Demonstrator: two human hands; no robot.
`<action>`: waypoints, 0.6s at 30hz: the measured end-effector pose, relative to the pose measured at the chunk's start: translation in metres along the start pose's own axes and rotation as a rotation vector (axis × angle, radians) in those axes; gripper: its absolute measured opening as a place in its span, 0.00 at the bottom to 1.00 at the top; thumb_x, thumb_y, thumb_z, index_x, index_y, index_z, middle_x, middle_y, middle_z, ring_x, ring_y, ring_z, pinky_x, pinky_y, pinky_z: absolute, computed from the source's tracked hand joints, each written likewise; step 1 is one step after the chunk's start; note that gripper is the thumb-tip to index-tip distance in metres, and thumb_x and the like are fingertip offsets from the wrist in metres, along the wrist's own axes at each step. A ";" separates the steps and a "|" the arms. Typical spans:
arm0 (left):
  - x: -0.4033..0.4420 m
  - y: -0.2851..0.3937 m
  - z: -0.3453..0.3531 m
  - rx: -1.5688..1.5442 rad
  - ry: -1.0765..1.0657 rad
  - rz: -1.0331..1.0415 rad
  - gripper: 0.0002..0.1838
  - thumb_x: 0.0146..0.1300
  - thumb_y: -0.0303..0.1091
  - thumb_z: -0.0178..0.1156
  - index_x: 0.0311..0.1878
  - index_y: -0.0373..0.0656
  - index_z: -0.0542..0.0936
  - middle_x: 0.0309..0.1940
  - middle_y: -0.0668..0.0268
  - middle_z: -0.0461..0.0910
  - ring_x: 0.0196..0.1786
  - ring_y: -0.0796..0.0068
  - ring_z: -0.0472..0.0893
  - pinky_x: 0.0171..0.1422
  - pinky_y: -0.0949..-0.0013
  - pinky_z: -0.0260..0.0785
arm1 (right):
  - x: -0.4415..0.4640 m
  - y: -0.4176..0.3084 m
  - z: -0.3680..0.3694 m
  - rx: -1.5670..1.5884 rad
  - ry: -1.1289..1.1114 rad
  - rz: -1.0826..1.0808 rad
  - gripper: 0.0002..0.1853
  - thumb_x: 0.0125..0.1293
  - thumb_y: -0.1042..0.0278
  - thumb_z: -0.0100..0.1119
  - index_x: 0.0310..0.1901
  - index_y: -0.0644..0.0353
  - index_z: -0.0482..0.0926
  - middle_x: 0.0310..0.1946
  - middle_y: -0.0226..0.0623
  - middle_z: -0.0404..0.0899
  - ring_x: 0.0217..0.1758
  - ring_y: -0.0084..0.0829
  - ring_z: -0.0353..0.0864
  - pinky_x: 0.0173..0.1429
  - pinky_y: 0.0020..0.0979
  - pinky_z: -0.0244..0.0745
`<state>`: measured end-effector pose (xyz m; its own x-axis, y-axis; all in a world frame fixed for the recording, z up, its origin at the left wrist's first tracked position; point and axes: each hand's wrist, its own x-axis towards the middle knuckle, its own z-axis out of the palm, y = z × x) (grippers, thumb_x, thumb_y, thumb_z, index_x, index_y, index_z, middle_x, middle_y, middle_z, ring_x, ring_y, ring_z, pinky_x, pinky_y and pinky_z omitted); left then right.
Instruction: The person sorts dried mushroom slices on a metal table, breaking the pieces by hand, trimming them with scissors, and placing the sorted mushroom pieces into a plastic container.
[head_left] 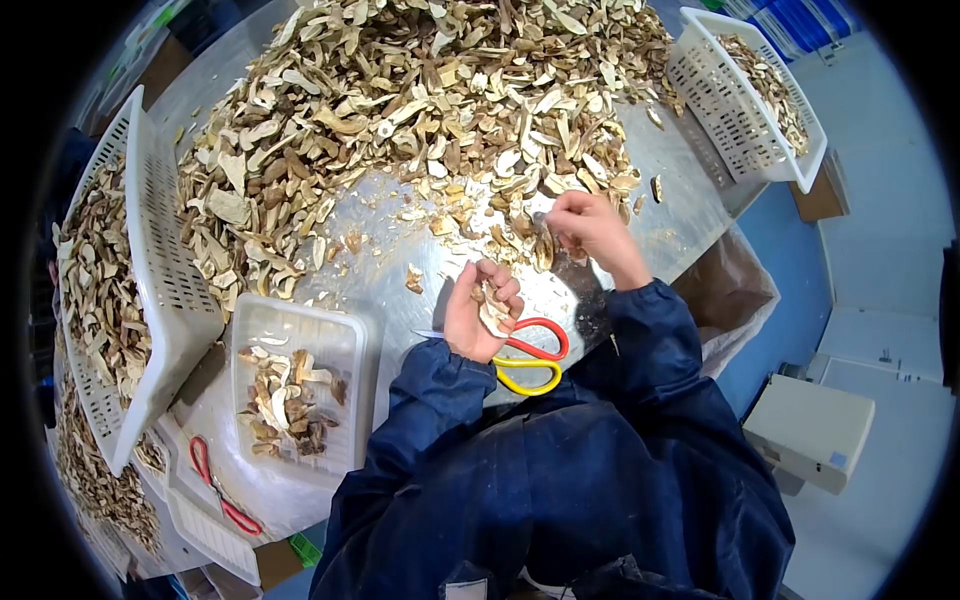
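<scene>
Pale slices, which look like dried mushroom, rest in my left hand point(481, 311), its fingers curled round them. My right hand point(592, 232) is closed in a pinch at the near edge of the big pile of dried slices point(400, 100); a small dark thing shows at its fingertips, too small to name. Scissors with one red and one yellow handle point(528, 376) lie on the metal table point(385, 215), partly under my left hand and wrist. Left of my left arm, a clear plastic tray point(357, 400) holds some slices.
White perforated baskets of slices stand at the left point(165, 290) and the upper right point(735, 130). Red-handled scissors point(222, 488) lie at the lower left. A lined bin point(735, 290) is beside the table's right edge, with a pale box point(808, 430) farther right.
</scene>
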<state>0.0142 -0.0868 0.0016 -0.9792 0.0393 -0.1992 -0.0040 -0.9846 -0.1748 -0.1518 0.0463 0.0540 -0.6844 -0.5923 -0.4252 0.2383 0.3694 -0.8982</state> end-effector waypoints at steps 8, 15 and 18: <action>0.000 0.003 -0.002 0.056 0.013 -0.016 0.11 0.70 0.42 0.46 0.40 0.45 0.70 0.30 0.71 0.63 0.29 0.82 0.63 0.28 0.80 0.61 | 0.016 0.006 0.039 -0.798 0.249 -0.304 0.13 0.52 0.60 0.63 0.29 0.65 0.79 0.18 0.43 0.76 0.20 0.36 0.76 0.27 0.33 0.70; 0.005 0.004 -0.013 -0.008 -0.118 -0.076 0.12 0.70 0.39 0.45 0.48 0.41 0.70 0.39 0.67 0.69 0.38 0.76 0.70 0.41 0.75 0.70 | -0.003 0.022 0.006 0.807 -0.261 0.128 0.10 0.65 0.67 0.52 0.42 0.65 0.74 0.27 0.32 0.73 0.22 0.22 0.68 0.17 0.20 0.59; 0.003 -0.002 -0.004 0.099 0.111 0.013 0.15 0.70 0.36 0.44 0.54 0.41 0.69 0.51 0.62 0.72 0.51 0.69 0.73 0.57 0.64 0.69 | -0.011 0.016 0.023 1.012 -0.209 0.134 0.08 0.65 0.68 0.52 0.41 0.63 0.73 0.31 0.39 0.75 0.25 0.24 0.71 0.20 0.19 0.65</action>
<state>0.0125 -0.0841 -0.0026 -0.9507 0.0397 -0.3076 -0.0168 -0.9969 -0.0767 -0.1246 0.0429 0.0416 -0.5001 -0.7384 -0.4524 0.8357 -0.2747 -0.4755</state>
